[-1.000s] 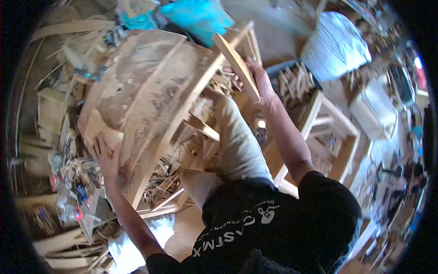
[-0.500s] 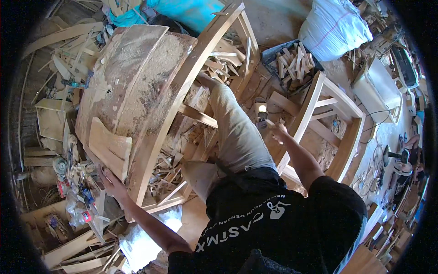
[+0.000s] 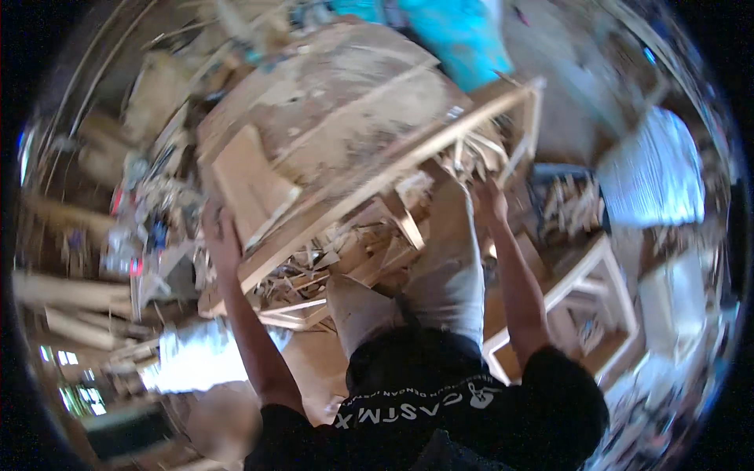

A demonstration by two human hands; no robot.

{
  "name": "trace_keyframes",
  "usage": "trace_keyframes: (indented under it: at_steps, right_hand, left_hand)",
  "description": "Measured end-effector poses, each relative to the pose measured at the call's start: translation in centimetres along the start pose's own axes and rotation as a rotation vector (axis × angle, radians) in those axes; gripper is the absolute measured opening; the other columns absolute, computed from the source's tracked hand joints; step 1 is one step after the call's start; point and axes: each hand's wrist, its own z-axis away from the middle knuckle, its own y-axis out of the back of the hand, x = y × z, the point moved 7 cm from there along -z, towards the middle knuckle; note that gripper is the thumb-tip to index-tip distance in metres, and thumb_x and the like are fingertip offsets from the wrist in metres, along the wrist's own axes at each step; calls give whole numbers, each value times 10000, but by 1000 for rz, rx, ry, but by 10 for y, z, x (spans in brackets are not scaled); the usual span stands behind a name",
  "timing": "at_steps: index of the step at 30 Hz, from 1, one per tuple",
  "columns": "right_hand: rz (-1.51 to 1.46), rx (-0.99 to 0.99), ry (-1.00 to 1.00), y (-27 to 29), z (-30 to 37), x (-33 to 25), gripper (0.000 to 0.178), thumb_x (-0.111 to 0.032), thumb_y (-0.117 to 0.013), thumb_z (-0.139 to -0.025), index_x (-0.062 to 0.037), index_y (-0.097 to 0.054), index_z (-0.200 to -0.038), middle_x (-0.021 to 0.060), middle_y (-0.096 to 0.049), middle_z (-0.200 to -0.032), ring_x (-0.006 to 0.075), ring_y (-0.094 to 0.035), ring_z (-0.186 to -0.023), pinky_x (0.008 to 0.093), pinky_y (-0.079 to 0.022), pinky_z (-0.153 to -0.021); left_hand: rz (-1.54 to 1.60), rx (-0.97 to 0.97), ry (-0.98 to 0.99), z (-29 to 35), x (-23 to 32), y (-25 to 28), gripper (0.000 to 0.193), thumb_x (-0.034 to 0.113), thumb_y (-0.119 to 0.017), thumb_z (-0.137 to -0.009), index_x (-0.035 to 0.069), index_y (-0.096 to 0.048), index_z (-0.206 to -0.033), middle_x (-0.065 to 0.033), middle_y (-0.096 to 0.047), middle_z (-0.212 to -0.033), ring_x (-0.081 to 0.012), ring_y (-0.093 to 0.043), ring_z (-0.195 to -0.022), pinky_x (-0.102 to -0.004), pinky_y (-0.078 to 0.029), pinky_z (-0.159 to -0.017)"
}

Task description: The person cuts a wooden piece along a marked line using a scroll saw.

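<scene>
A: Left hand, quick?
B: Left hand (image 3: 223, 239): fingers straight and apart, palm down at the left edge of the slanted worktop (image 3: 302, 98). Not wrapped around anything.
A: Touching the pale curved board (image 3: 250, 174)?
B: Right beside its lower left edge; contact, can't tell. The board lies flat on the worktop's left part, near the front beam (image 3: 377, 186).
A: Right hand?
B: Right hand (image 3: 490, 202): reaching forward beside the trouser leg (image 3: 444, 251), near the right end of that beam. Fingers blurred, so can't tell if they're apart or clamped on something. Wood scraps just beyond them.
A: Containers?
B: 1 dark tub (image 3: 564, 168), right of that hand, heaped with short wood offcuts (image 3: 573, 206). 1 pale box (image 3: 671, 302) further right; contents unclear.
A: Sacks?
B: 2 big ones: a full whitish sack (image 3: 656, 169) behind the tub's right side, and a turquoise sack (image 3: 463, 47) past the worktop's far edge. Contents hidden.
A: Frames?
B: Under the front beam, loose shavings and sticks (image 3: 334, 263) pile up. The lower right wooden frame (image 3: 622, 286) has a few scraps showing between its bars.
</scene>
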Motion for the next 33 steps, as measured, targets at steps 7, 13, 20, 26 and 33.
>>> trace_keyframes:
  at_steps: [7,13,20,26,33]
  right_hand:
    - [-461,187,274,34,100,-161,316,-242,-622,-1023,47,-732,-1091,98,-747,-902,131,-671,-831,280,-535,-766]
    - [-117,0,955,-25,77,-396,222,-134,-687,-967,2,-718,-1141,189,-744,-1079,314,-738,-963,379,-575,-860]
    - [424,-90,1659,-196,-66,-485,372,-364,-654,-963,-52,-719,-1154,209,-673,-1239,368,-691,-1096,500,-552,-947]
    - [981,-67,1135,-249,-188,-531,249,-253,-660,-856,-53,-789,-928,168,-759,-973,361,-719,-984,495,-540,-930]
    - [1012,-32,1177,-262,-280,-538,283,-183,-606,-894,-22,-762,-1066,203,-761,-1097,379,-733,-1017,496,-544,-973]
  left_hand:
    - [15,29,27,2,-1,-15,571,387,-515,-1071,-7,-507,-1484,-283,-552,-1438,-455,-494,-1360,-475,-376,-1165]
    - [-22,41,-39,0,6,-19,530,341,-517,-1060,-18,-547,-1449,-278,-558,-1433,-450,-509,-1348,-496,-396,-1147]
    - [66,131,12,-10,33,-24,431,256,-566,-1006,-18,-636,-1332,-264,-627,-1335,-450,-574,-1257,-500,-430,-1097]
    - [71,154,6,-2,21,-16,417,236,-542,-1035,-62,-627,-1313,-252,-629,-1315,-402,-602,-1236,-457,-456,-1086]
    - [155,176,70,-3,27,-14,400,235,-543,-1036,-60,-638,-1289,-248,-643,-1280,-394,-612,-1217,-471,-484,-1045]
